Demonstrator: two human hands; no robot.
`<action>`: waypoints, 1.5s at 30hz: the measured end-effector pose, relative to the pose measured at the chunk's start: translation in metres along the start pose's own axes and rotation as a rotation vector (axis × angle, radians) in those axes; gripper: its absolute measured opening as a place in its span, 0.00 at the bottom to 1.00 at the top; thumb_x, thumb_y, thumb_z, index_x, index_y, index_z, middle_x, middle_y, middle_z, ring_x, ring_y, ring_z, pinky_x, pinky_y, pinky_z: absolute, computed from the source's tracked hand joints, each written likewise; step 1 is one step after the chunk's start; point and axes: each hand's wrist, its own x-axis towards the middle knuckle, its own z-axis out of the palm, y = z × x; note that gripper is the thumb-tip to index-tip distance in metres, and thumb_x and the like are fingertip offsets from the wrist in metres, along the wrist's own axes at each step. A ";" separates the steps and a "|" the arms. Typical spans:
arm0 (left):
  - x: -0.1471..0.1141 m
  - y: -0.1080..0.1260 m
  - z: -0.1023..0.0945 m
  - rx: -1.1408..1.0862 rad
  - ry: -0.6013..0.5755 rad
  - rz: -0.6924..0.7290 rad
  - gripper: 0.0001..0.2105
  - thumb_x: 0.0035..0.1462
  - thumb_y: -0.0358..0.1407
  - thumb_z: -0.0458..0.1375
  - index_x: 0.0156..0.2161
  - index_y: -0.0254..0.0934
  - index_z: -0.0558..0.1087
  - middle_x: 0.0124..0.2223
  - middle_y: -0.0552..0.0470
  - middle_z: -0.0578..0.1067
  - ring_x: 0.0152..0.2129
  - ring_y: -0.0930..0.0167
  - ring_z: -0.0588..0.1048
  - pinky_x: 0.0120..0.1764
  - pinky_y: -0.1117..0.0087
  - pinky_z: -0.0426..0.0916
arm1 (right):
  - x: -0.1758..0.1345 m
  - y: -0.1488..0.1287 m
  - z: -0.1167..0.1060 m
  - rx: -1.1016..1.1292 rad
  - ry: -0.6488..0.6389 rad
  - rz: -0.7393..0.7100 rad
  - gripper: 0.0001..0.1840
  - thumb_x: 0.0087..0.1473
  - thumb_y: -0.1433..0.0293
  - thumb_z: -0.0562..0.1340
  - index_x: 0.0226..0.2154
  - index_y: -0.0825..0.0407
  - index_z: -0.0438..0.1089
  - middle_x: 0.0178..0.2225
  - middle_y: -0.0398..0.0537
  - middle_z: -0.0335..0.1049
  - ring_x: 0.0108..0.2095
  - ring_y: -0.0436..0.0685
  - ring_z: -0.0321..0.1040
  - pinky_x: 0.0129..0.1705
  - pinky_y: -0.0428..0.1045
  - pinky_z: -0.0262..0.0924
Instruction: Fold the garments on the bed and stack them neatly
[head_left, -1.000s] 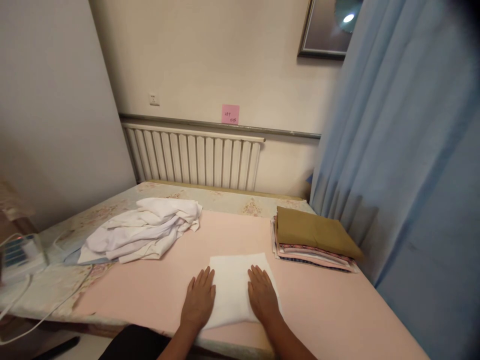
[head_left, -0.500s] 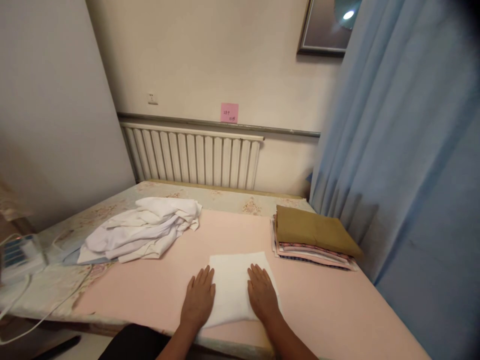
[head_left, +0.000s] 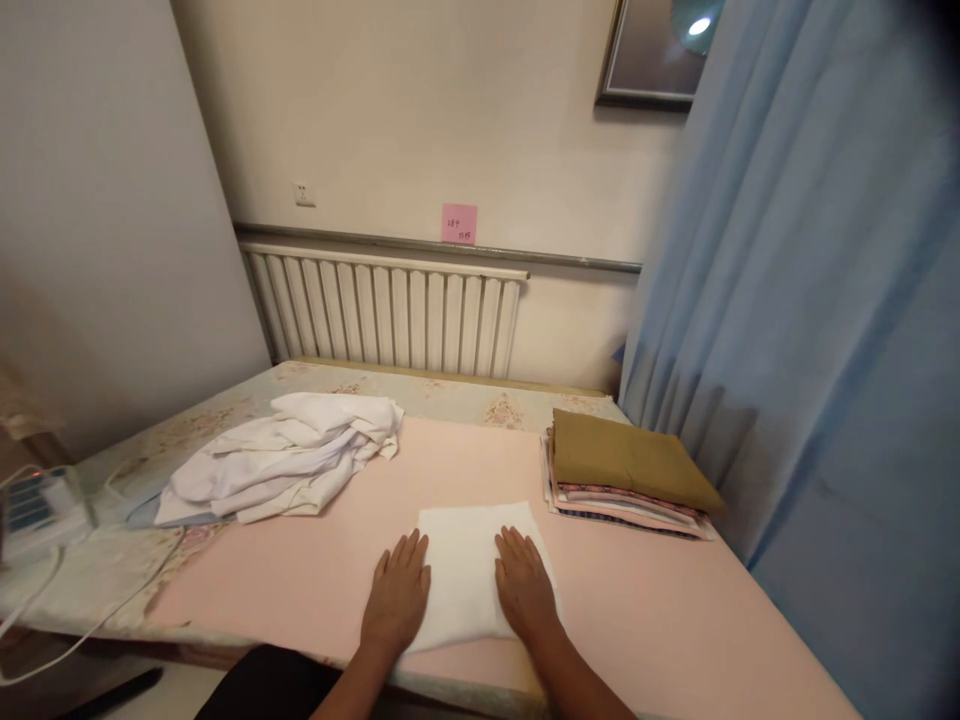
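Observation:
A folded white cloth (head_left: 466,570) lies flat on a pink sheet (head_left: 300,580) near the front edge. My left hand (head_left: 397,592) rests palm down along the cloth's left edge, its fingers stretched out and pointing away from me. On the right part of the cloth lies my right hand (head_left: 525,585), also flat with fingers extended. Neither hand grips anything. The cloth's side edges are partly hidden under the hands.
A crumpled heap of white fabric (head_left: 285,460) lies to the left. On the right is a folded stack topped by an olive cloth (head_left: 630,455). A power strip (head_left: 45,515) with cords sits far left. A blue curtain (head_left: 787,250) hangs at right; a radiator (head_left: 390,310) is behind.

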 end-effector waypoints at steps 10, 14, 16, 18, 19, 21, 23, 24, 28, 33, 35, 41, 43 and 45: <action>-0.001 -0.001 0.003 0.001 0.036 0.009 0.22 0.63 0.37 0.45 0.61 0.37 0.65 0.63 0.46 0.66 0.59 0.60 0.64 0.58 0.52 0.59 | 0.000 0.001 0.000 0.006 -0.004 -0.010 0.21 0.62 0.72 0.51 0.54 0.54 0.68 0.58 0.51 0.66 0.61 0.58 0.57 0.65 0.57 0.46; -0.001 -0.001 0.004 0.000 0.059 0.011 0.22 0.63 0.37 0.45 0.60 0.38 0.65 0.62 0.46 0.66 0.59 0.61 0.65 0.58 0.53 0.59 | 0.000 0.002 0.000 0.013 0.000 -0.019 0.21 0.62 0.72 0.50 0.54 0.54 0.68 0.58 0.51 0.66 0.61 0.58 0.57 0.64 0.57 0.46; -0.001 -0.001 0.004 -0.001 0.048 0.010 0.22 0.63 0.37 0.44 0.60 0.38 0.65 0.62 0.46 0.66 0.59 0.61 0.65 0.58 0.53 0.59 | 0.000 0.003 -0.001 0.011 -0.002 -0.020 0.21 0.62 0.72 0.50 0.55 0.54 0.68 0.58 0.51 0.66 0.61 0.58 0.57 0.64 0.57 0.46; -0.001 -0.001 0.004 -0.001 0.040 0.005 0.22 0.63 0.37 0.44 0.60 0.38 0.65 0.63 0.46 0.66 0.59 0.61 0.65 0.58 0.53 0.59 | 0.000 0.003 -0.001 0.007 -0.012 -0.022 0.21 0.62 0.72 0.51 0.55 0.54 0.67 0.58 0.51 0.65 0.61 0.58 0.57 0.64 0.57 0.47; 0.000 -0.001 0.003 -0.002 0.038 0.004 0.22 0.63 0.37 0.44 0.61 0.38 0.65 0.63 0.46 0.66 0.59 0.61 0.64 0.58 0.53 0.59 | 0.000 0.002 -0.001 0.006 -0.018 -0.021 0.21 0.61 0.72 0.51 0.55 0.54 0.67 0.58 0.51 0.65 0.61 0.58 0.57 0.64 0.57 0.47; 0.000 0.000 0.003 -0.003 0.037 0.000 0.22 0.63 0.37 0.44 0.61 0.38 0.65 0.63 0.46 0.66 0.59 0.61 0.64 0.58 0.53 0.59 | 0.000 0.002 -0.001 0.005 -0.023 -0.016 0.21 0.61 0.72 0.51 0.54 0.53 0.68 0.58 0.51 0.65 0.61 0.58 0.56 0.64 0.57 0.46; 0.000 0.000 0.002 0.000 0.028 0.000 0.22 0.63 0.37 0.44 0.61 0.38 0.65 0.63 0.47 0.65 0.60 0.61 0.64 0.58 0.53 0.59 | 0.000 0.001 -0.001 0.006 -0.020 -0.005 0.21 0.62 0.72 0.50 0.54 0.54 0.68 0.58 0.51 0.65 0.61 0.58 0.56 0.65 0.57 0.46; 0.000 0.000 0.002 0.003 0.021 -0.002 0.23 0.63 0.37 0.44 0.61 0.38 0.65 0.63 0.47 0.65 0.60 0.61 0.64 0.58 0.53 0.59 | 0.000 0.001 -0.001 0.006 -0.016 -0.001 0.21 0.62 0.72 0.50 0.54 0.54 0.68 0.58 0.51 0.66 0.61 0.58 0.57 0.65 0.57 0.46; 0.000 -0.001 0.003 0.007 0.009 -0.004 0.22 0.63 0.37 0.44 0.61 0.38 0.65 0.63 0.47 0.65 0.60 0.61 0.64 0.58 0.53 0.59 | 0.000 0.001 -0.001 0.010 -0.006 -0.012 0.21 0.62 0.73 0.50 0.54 0.54 0.68 0.57 0.51 0.66 0.61 0.58 0.57 0.64 0.57 0.47; -0.001 -0.001 0.004 0.006 0.028 0.005 0.22 0.63 0.37 0.44 0.61 0.38 0.65 0.63 0.47 0.66 0.60 0.62 0.64 0.59 0.54 0.58 | 0.001 0.001 -0.002 0.014 -0.011 -0.004 0.21 0.61 0.73 0.50 0.54 0.54 0.68 0.57 0.51 0.66 0.61 0.58 0.57 0.64 0.57 0.47; -0.001 -0.001 0.003 0.001 0.033 0.006 0.22 0.63 0.37 0.44 0.61 0.39 0.65 0.63 0.47 0.66 0.60 0.62 0.64 0.59 0.54 0.57 | 0.001 0.000 -0.002 0.013 -0.021 0.003 0.21 0.61 0.73 0.50 0.54 0.54 0.68 0.58 0.52 0.66 0.61 0.58 0.57 0.64 0.57 0.47; 0.000 0.000 0.001 -0.005 0.016 -0.010 0.22 0.63 0.37 0.44 0.60 0.39 0.65 0.63 0.46 0.66 0.59 0.61 0.64 0.59 0.53 0.58 | 0.000 -0.001 -0.004 0.014 -0.028 0.009 0.21 0.61 0.73 0.50 0.54 0.54 0.68 0.58 0.51 0.65 0.62 0.57 0.56 0.65 0.57 0.46; 0.000 0.000 0.002 -0.004 0.017 -0.010 0.22 0.63 0.37 0.44 0.61 0.39 0.65 0.63 0.46 0.66 0.59 0.61 0.64 0.59 0.53 0.58 | 0.000 -0.001 -0.003 0.005 -0.028 0.009 0.21 0.61 0.73 0.50 0.54 0.54 0.68 0.58 0.52 0.65 0.62 0.57 0.55 0.65 0.56 0.45; 0.000 -0.001 0.002 -0.005 0.025 -0.006 0.23 0.63 0.37 0.45 0.61 0.39 0.65 0.63 0.46 0.65 0.60 0.61 0.64 0.59 0.53 0.58 | 0.000 -0.001 -0.003 -0.006 -0.031 0.004 0.21 0.61 0.73 0.51 0.54 0.54 0.68 0.58 0.52 0.65 0.62 0.57 0.55 0.65 0.56 0.45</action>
